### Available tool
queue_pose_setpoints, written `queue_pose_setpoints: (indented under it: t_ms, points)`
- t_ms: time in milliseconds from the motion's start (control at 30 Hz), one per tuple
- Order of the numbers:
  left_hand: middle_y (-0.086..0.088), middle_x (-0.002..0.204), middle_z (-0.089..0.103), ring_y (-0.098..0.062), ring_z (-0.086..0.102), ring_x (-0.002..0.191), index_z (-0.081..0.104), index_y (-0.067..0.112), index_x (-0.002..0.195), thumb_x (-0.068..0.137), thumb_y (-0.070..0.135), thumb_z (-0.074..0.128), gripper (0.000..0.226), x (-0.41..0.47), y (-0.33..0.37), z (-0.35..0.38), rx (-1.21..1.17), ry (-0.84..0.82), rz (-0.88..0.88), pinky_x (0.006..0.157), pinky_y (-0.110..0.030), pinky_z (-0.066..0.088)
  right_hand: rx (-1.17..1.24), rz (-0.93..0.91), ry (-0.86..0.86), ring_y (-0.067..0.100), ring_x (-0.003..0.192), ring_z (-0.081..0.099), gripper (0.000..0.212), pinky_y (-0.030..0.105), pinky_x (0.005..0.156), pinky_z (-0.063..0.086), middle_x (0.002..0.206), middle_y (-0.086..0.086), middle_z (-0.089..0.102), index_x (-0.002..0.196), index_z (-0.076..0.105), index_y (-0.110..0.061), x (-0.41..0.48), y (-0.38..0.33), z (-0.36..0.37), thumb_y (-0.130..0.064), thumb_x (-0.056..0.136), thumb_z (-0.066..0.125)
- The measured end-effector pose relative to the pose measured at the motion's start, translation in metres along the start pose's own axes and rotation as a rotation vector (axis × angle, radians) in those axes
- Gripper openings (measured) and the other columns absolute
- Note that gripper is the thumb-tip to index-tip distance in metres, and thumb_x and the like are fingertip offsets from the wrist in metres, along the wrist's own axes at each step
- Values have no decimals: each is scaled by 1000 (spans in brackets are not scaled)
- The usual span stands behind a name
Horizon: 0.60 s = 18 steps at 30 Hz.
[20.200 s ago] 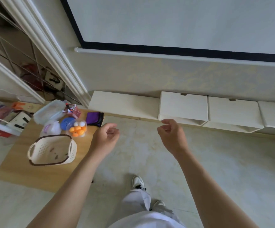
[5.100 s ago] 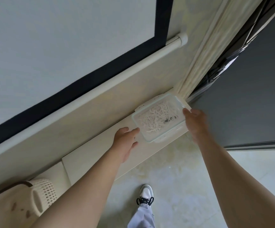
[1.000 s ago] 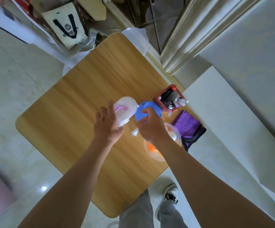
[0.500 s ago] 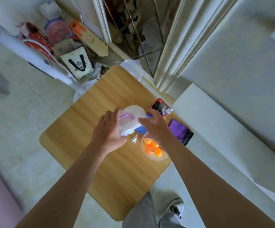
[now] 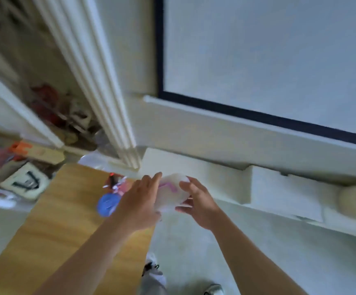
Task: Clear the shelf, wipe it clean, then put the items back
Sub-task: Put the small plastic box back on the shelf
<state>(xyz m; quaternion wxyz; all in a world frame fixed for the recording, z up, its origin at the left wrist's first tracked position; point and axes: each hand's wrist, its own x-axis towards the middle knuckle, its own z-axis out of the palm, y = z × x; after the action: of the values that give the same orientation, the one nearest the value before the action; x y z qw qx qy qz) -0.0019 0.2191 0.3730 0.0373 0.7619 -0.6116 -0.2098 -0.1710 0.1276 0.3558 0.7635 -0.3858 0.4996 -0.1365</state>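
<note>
Putting back looks partly done: a basket (image 5: 355, 199) sits on the shelf (image 5: 194, 167). The left hand (image 5: 138, 201) and right hand (image 5: 200, 203) clasp a tub (image 5: 170, 192) near the shelf's left end. 2 items, a disc (image 5: 106, 204) and a box (image 5: 114, 184), wait on the worktop (image 5: 55, 220).

A pale marbled tile floor (image 5: 279, 262) meets a cream wall (image 5: 194, 133), and a low white shelf (image 5: 179, 165) runs along the wall's foot. Above hangs a white, black-edged projection screen (image 5: 257, 50). A ribbed white door frame (image 5: 96, 86) stands at the left, with a light wooden table (image 5: 51, 231) below it. The light is soft and even.
</note>
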Motion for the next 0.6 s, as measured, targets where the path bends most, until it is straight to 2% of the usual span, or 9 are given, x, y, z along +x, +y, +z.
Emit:
queue_pose_setpoints:
  t_ms: [100,200,333,400,600]
  points:
    - [-3,134,42,-29,47,123,10,22,154,70,39,67,103,13,93,10,40,-32,157,95,-43,49,63,-87,110,27,91,67,50,42,85,54,105,6,68,120,64,-28,-56,0,-86,-42,73,67]
    - [-2,137,39,-27,46,124,7,24,154,73,43,69,103,21,191,24,73,-64,306,93,-42,51,146,-156,235,26,85,65,43,39,80,54,100,6,69,114,68,-30,-113,10,-172,-44,72,69]
    - [-6,145,37,-29,44,129,5,21,156,73,46,69,108,19,314,51,132,-126,520,98,-41,49,254,-229,403,23,80,63,41,36,73,52,93,6,69,110,69,-29,-186,33,-271,-44,71,69]
    - [-6,146,37,-29,44,131,5,21,155,71,48,69,110,15,367,65,154,-155,610,100,-42,48,309,-258,479,22,80,62,45,35,72,52,92,5,69,111,69,-28,-221,47,-311,-45,69,69]
    - [-5,138,39,-28,48,123,3,21,156,72,48,71,111,-8,495,95,250,-198,836,93,-40,50,453,-326,659,23,82,65,40,33,72,54,94,5,71,111,69,-25,-307,86,-395,-43,75,69]
